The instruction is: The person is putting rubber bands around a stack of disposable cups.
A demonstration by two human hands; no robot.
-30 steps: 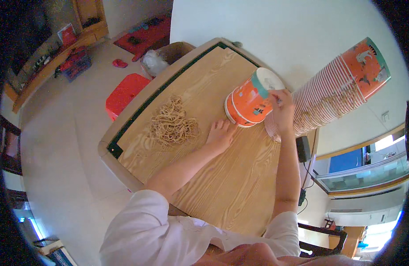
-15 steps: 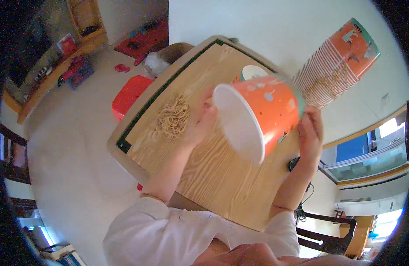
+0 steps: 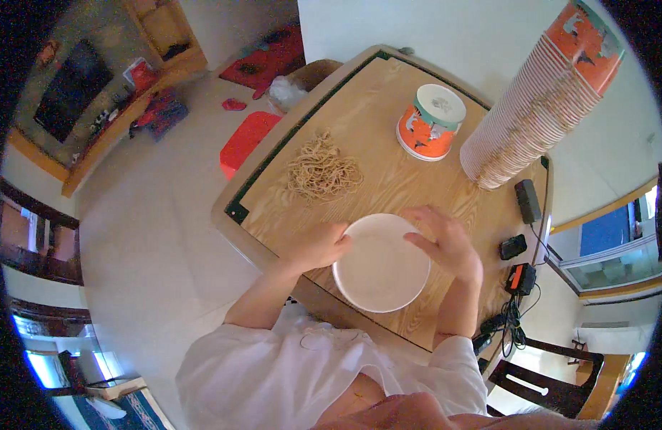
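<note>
A large paper bucket [image 3: 384, 272], white inside, faces me with its round mouth at the near side of the wooden table [image 3: 410, 186]. At the left of its rim, my left hand [image 3: 320, 247] is closed on the edge. My right hand [image 3: 449, 247] is at the upper right of the rim with fingers stretched and apart, the thumb over the mouth; whether it touches the rim I cannot tell. A tangled heap of tan strings or rubber bands [image 3: 324, 172] lies beyond my left hand. Farther back, an orange and green paper bucket [image 3: 425, 132] stands upside down.
A tall leaning stack of nested paper buckets [image 3: 531, 107] rises at the back right, tan strands along its side. Black adapters [image 3: 528, 201] and coiled cables [image 3: 513, 326] lie along the right edge. Left of the table is a red stool [image 3: 248, 143]; a dark chair [image 3: 539, 383] stands at the lower right.
The bucket has come down and nearer, its mouth turning up toward me. My right hand has left its base for the rim side. The view has shifted, showing the upside-down bucket more fully.
</note>
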